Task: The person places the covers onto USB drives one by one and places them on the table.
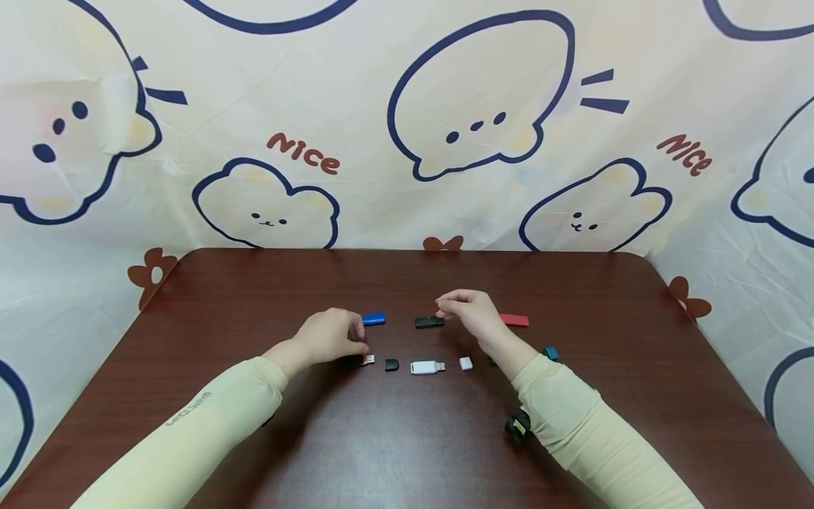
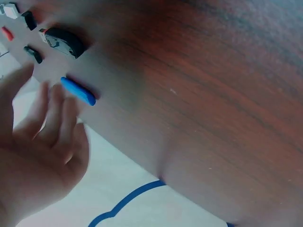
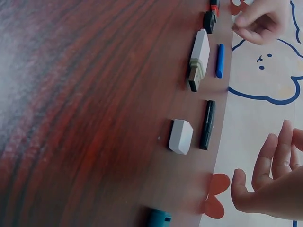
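My left hand [image 1: 331,334] hovers just above a black USB stick [image 2: 65,43], which it partly hides in the head view. In the left wrist view its fingers are loosely extended and nothing is between them. My right hand [image 1: 472,314] hangs in the air near a slim black stick [image 1: 429,322], apart from it. Its fingers [image 3: 265,161] are loosely bent and hold nothing. Between the hands lie a black cap [image 1: 391,365], a white USB stick [image 1: 425,367] with its metal plug bare, and a white cap [image 1: 466,363].
Behind these lie a blue stick [image 1: 374,319] and a red stick [image 1: 514,320], each partly behind a hand. A teal piece [image 1: 550,353] sits beside the right forearm. The brown table [image 1: 394,452] ends at a patterned cloth [image 1: 369,106].
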{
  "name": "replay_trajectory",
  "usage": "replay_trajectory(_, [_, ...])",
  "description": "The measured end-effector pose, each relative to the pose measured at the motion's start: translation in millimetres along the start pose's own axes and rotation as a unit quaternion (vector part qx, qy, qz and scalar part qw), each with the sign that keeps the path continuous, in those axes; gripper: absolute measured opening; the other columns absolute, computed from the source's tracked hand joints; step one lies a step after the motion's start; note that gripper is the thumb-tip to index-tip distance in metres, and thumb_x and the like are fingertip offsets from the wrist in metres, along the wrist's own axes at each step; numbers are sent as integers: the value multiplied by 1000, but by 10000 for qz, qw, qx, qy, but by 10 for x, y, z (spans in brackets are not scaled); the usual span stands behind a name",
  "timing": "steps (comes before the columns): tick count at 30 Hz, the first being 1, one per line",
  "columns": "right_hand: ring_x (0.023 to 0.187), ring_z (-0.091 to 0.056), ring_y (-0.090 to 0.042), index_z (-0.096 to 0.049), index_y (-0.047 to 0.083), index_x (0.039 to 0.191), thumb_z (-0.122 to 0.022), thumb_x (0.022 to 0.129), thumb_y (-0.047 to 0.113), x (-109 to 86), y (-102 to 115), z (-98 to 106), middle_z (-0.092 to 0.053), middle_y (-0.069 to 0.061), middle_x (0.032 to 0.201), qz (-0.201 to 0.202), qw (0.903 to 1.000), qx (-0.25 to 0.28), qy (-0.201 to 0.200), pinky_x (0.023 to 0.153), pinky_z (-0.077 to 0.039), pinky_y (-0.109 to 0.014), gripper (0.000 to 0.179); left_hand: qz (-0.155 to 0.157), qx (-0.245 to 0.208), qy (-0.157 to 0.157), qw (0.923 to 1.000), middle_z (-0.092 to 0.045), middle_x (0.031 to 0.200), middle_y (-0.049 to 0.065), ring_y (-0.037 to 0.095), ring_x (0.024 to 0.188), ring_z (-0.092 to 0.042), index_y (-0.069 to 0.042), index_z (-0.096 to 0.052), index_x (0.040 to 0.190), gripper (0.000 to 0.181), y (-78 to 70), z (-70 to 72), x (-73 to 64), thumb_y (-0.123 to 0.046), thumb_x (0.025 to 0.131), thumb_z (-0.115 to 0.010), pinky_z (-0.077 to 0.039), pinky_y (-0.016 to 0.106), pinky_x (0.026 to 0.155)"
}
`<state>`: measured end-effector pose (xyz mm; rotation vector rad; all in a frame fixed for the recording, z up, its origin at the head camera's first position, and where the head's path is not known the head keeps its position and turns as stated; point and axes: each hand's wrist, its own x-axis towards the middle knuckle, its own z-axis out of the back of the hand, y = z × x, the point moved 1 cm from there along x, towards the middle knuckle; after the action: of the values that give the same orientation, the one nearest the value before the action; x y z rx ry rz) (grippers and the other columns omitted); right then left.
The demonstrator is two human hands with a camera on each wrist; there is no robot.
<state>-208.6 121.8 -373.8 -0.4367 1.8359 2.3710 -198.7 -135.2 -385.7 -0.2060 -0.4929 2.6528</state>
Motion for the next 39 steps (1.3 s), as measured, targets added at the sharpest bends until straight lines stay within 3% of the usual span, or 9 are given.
replay_trajectory(3, [96,-65,-20,-62,-2,115,-58,92,17,-8,-8,2,-71,0,87,25,10000,-17,39,107,-31,-49,30,30,110,406,9991,-63,78,-5,7,69,-53,-16,-64,82,22,18,-31,-35,-31,72,-78,-45,28,62])
replay_trajectory(6, [97,-65,-22,-62,-2,115,-58,92,17,-13,-3,2,-71,0,87,73,9999,-54,50,107,-32,-49,30,31,116,586,9982,-63,78,-6,7,72,-54,-17,-64,81,21,22,-58,-48,-29,72,-79,-45,29,64])
replay_trajectory(12, [101,-64,-25,-62,-2,114,-58,92,18,-7,-2,-1,-70,2,84,105,9999,-99,32,106,-33,-49,30,12,27,762,9971,-59,73,-6,7,68,-51,-16,-62,74,17,-10,-60,-28,-22,72,-78,-43,27,61])
replay_trajectory(19, [84,-66,-11,-64,-4,111,-59,90,15,12,-36,-35,-70,-5,89,289,9993,-215,69,104,-37,-47,29,-121,40,929,9956,-56,71,-6,7,66,-48,-15,-60,74,18,-2,-58,-25,-19,73,-78,-40,25,60])
replay_trajectory(26, [83,-67,-19,-68,-2,100,-61,89,13,-3,-50,-138,-71,-11,83,728,9912,-1090,169,88,-48,-36,20,-135,-265,1038,9942,-56,74,-5,8,68,-47,-14,-59,73,19,40,19,-37,-18,75,-77,-40,25,62])
replay_trajectory(29, [79,-66,-20,-71,2,94,-63,86,13,-24,-50,-205,-71,-8,78,985,9793,-1761,129,76,-47,-30,15,-268,-480,1034,9931,-56,73,-3,8,68,-47,-13,-59,74,19,67,70,-35,-18,76,-76,-40,24,62])
replay_trajectory(31, [74,-63,-16,-72,7,90,-65,84,15,-42,-47,-258,-70,-4,75,1204,9650,-2330,53,75,-45,-29,11,-370,-632,1058,9917,-56,72,-3,8,67,-47,-12,-59,74,18,90,98,-32,-17,76,-76,-40,23,61])
replay_trajectory(35, [72,-59,-10,-72,16,85,-68,84,19,-93,-35,-397,-68,5,73,1721,9248,-3392,33,86,-38,-39,6,-446,-839,1124,9891,-56,71,-3,8,67,-47,-12,-58,74,18,137,137,-24,-16,77,-75,-40,23,62])
replay_trajectory(39, [80,-60,-14,-72,18,83,-69,84,22,-142,-17,-552,-69,7,75,2116,8859,-4118,284,89,-33,-46,5,-373,-928,1168,9881,-55,72,-3,9,69,-47,-12,-57,74,18,150,155,-19,-16,78,-75,-40,24,62])
